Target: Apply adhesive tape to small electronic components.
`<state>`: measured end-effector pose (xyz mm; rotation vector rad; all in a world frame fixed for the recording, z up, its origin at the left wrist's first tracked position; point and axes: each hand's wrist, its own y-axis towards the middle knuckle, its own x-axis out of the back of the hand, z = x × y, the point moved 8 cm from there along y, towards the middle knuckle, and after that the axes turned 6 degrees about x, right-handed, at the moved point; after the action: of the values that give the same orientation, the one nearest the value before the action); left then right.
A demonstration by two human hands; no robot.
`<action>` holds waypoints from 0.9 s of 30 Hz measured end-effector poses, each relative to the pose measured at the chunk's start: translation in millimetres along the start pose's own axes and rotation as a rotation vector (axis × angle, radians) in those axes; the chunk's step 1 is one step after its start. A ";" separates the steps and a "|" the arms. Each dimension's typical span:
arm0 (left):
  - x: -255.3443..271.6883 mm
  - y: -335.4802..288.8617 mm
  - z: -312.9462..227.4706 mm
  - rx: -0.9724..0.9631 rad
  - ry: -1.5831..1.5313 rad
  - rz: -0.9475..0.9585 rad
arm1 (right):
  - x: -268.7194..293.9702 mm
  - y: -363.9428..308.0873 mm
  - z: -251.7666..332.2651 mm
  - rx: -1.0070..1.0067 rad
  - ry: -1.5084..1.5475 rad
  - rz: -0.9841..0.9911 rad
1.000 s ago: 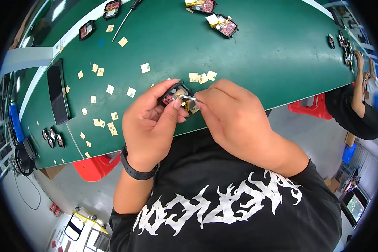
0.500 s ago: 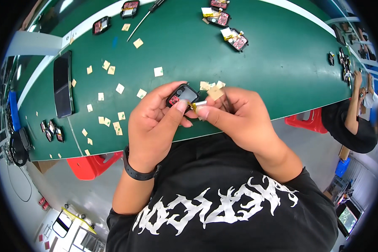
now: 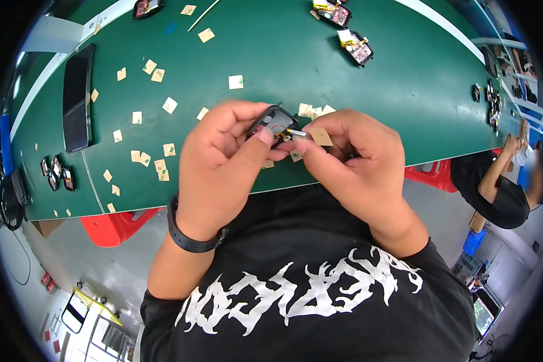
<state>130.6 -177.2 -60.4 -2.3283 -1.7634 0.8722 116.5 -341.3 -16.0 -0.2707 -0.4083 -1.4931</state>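
**Green bench strewn with small parts**

A long green bench (image 3: pixel 283 54) runs across the upper part of the view, its near edge curving from lower left to right. Many small tan paper squares (image 3: pixel 157 75) lie scattered over it, thickest on the left half, with a few more (image 3: pixel 312 111) near the middle. A flat black slab (image 3: pixel 77 96) lies near the left end. Beside the left edge sits a small cluster of dark parts (image 3: pixel 55 173). Two small black devices with exposed insides (image 3: pixel 356 47) lie at the far side, another (image 3: pixel 145 7) at the top left. A thin pale stick (image 3: pixel 202 15) lies near it. More dark parts (image 3: pixel 492 99) sit at the right end.
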 end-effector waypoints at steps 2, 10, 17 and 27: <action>0.8 0.7 -0.7 -0.004 -0.001 0.010 | -0.9 -1.4 -2.4 -0.079 0.050 0.018; -5.2 3.8 -1.4 -0.007 0.076 0.008 | -2.4 -2.1 2.2 -0.077 0.069 0.007; -9.5 4.2 0.0 -0.045 0.140 0.027 | -6.9 6.6 16.3 0.199 -0.159 0.011; -9.3 -1.7 2.8 -0.120 0.207 0.011 | -16.5 9.5 -9.3 -0.086 0.097 -0.003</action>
<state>126.2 -185.9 -58.5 -2.4020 -1.7631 0.5165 126.4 -329.7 -30.6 -0.2648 -0.2678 -1.5227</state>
